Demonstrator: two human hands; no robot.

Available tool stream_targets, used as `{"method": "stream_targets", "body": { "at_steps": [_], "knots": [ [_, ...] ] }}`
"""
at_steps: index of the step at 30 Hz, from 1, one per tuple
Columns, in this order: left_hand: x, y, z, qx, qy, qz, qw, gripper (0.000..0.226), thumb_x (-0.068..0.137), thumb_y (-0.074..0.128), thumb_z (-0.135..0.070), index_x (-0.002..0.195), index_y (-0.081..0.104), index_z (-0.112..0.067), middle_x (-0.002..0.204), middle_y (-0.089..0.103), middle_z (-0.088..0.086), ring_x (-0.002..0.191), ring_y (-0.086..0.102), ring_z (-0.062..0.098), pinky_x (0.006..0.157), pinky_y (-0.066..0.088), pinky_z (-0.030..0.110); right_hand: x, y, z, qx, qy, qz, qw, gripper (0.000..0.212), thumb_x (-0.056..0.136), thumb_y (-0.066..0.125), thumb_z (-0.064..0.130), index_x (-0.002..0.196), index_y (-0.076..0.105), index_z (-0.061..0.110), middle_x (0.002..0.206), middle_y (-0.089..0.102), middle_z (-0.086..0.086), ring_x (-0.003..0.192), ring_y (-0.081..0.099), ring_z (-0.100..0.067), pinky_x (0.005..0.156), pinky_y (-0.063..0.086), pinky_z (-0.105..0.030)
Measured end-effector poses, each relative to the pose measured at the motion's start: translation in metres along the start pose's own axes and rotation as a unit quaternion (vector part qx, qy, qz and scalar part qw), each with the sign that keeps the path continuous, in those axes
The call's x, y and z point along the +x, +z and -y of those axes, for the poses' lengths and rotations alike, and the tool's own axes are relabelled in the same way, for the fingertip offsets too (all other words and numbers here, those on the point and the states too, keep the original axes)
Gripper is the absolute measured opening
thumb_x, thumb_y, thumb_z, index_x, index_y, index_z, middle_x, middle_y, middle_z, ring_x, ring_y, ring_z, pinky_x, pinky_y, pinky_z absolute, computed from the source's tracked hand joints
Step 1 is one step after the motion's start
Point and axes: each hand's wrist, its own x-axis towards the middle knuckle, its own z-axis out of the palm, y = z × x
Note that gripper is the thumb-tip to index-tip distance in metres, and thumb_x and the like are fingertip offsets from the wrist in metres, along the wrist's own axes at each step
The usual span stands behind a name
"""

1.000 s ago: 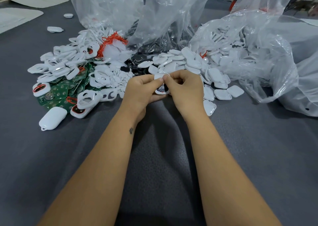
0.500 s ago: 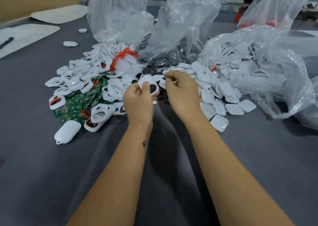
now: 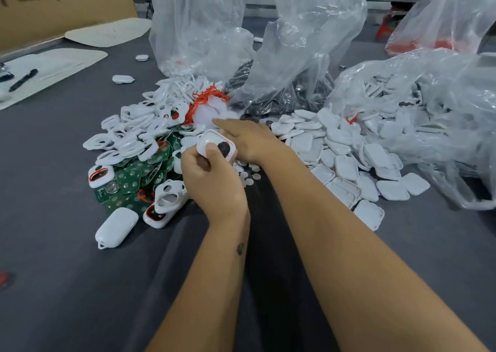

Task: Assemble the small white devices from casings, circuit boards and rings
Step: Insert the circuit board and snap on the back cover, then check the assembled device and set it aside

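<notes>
- Gripping a small white plastic casing half [image 3: 214, 145] with a dark oval patch inside it, the left hand [image 3: 212, 182] holds it up just above the grey cloth-covered table [image 3: 67, 284], thumb pressed into its hollow.
- Just behind the casing, the right hand [image 3: 248, 139] reaches flat across the heap, fingers straight and holding nothing that I can see.
- Green circuit boards [image 3: 131, 177] lie in a pile left of the hands, with white ring-shaped frames [image 3: 139, 134] strewn over and behind them.
- A closed white device [image 3: 116, 227] sits alone at the near edge of that pile.
- White square casing lids [image 3: 346, 163] spill from a clear plastic bag [image 3: 429, 104] on the right.
- Tiny white round discs [image 3: 248, 174] dot the cloth between the two wrists.
- Far left, a black pen [image 3: 22, 80] rests on a white sheet [image 3: 53, 67].
</notes>
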Motion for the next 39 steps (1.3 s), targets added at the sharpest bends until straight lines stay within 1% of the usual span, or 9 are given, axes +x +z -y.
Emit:
{"method": "stream_targets", "body": {
  "at_steps": [3, 8, 14, 20, 27, 31, 34, 37, 39],
  "knots": [
    [0.000, 0.002, 0.000, -0.076, -0.059, 0.026, 0.995, 0.014, 0.092, 0.053, -0.009, 0.079, 0.058, -0.012, 0.077, 0.065, 0.001, 0.066, 0.068, 0.013, 0.063, 0.055, 0.025, 0.003, 0.000, -0.003, -0.097, 0.001, -0.036, 0.995, 0.040, 0.101, 0.036, 0.030, 0.140, 0.045, 0.033, 0.142, 0.048, 0.000, 0.130, 0.043, -0.025, 0.105, 0.028, -0.040],
    [-0.003, 0.006, 0.003, -0.063, -0.090, 0.084, 0.990, 0.015, 0.090, 0.053, -0.009, 0.084, 0.061, 0.002, 0.060, 0.070, 0.001, 0.049, 0.064, 0.009, 0.045, 0.046, 0.017, -0.001, -0.007, -0.008, -0.080, 0.039, -0.170, 0.981, 0.024, 0.090, 0.049, 0.018, 0.104, 0.067, 0.025, 0.107, 0.069, -0.001, 0.106, 0.058, -0.025, 0.097, 0.032, -0.036],
    [-0.008, 0.011, 0.004, -0.098, -0.164, 0.196, 0.962, 0.019, 0.098, 0.054, -0.009, 0.082, 0.065, -0.006, 0.071, 0.071, 0.004, 0.060, 0.068, 0.010, 0.057, 0.052, 0.016, -0.022, -0.028, -0.010, 0.124, 0.067, -0.294, 0.945, 0.024, 0.089, 0.052, 0.017, 0.099, 0.074, 0.021, 0.096, 0.072, 0.001, 0.090, 0.063, -0.021, 0.079, 0.050, -0.034],
    [-0.015, 0.009, -0.001, -0.127, -0.225, 0.274, 0.926, 0.013, 0.094, 0.057, -0.004, 0.082, 0.063, -0.004, 0.079, 0.070, 0.011, 0.073, 0.070, 0.019, 0.062, 0.056, 0.022, -0.055, -0.036, -0.013, 0.240, 0.083, -0.397, 0.882, 0.018, 0.091, 0.054, 0.015, 0.094, 0.071, 0.017, 0.073, 0.059, 0.014, 0.067, 0.053, -0.003, 0.058, 0.036, -0.008],
    [-0.017, 0.002, -0.003, -0.093, -0.227, 0.308, 0.919, 0.013, 0.095, 0.058, -0.005, 0.086, 0.068, -0.004, 0.085, 0.073, 0.012, 0.079, 0.072, 0.021, 0.066, 0.058, 0.023, -0.105, -0.016, -0.019, 0.334, 0.155, -0.449, 0.814, 0.014, 0.092, 0.056, 0.012, 0.094, 0.068, 0.018, 0.071, 0.055, 0.017, 0.068, 0.052, 0.005, 0.065, 0.036, -0.007],
    [-0.019, 0.002, -0.006, -0.096, -0.235, 0.307, 0.917, 0.011, 0.094, 0.059, -0.004, 0.088, 0.067, -0.001, 0.086, 0.072, 0.016, 0.075, 0.073, 0.021, 0.062, 0.057, 0.022, -0.124, -0.004, -0.008, 0.421, 0.174, -0.464, 0.760, 0.013, 0.090, 0.058, 0.011, 0.092, 0.067, 0.021, 0.075, 0.064, 0.006, 0.073, 0.063, -0.014, 0.073, 0.050, -0.027],
    [-0.021, 0.002, -0.006, -0.093, -0.234, 0.308, 0.917, 0.012, 0.093, 0.059, -0.004, 0.085, 0.068, -0.004, 0.080, 0.073, 0.012, 0.070, 0.072, 0.018, 0.058, 0.056, 0.021, -0.132, 0.008, -0.004, 0.472, 0.183, -0.448, 0.737, 0.014, 0.093, 0.057, 0.009, 0.097, 0.065, 0.019, 0.083, 0.069, -0.004, 0.067, 0.065, -0.015, 0.068, 0.054, -0.033],
    [-0.022, 0.002, -0.003, -0.070, -0.218, 0.319, 0.920, 0.014, 0.094, 0.059, -0.007, 0.084, 0.068, -0.006, 0.079, 0.073, 0.009, 0.069, 0.072, 0.015, 0.059, 0.056, 0.020, -0.137, 0.018, -0.003, 0.536, 0.187, -0.423, 0.706, 0.017, 0.095, 0.053, 0.005, 0.097, 0.062, 0.019, 0.074, 0.066, 0.000, 0.056, 0.065, -0.008, 0.057, 0.054, -0.026],
    [-0.021, 0.003, -0.001, -0.051, -0.204, 0.324, 0.922, 0.015, 0.096, 0.057, -0.009, 0.086, 0.068, -0.006, 0.084, 0.073, 0.011, 0.071, 0.072, 0.015, 0.061, 0.056, 0.019, -0.139, 0.021, -0.002, 0.561, 0.185, -0.411, 0.694, 0.020, 0.096, 0.050, 0.004, 0.093, 0.059, 0.022, 0.067, 0.063, 0.001, 0.057, 0.068, -0.016, 0.059, 0.059, -0.036]
  ]
}}
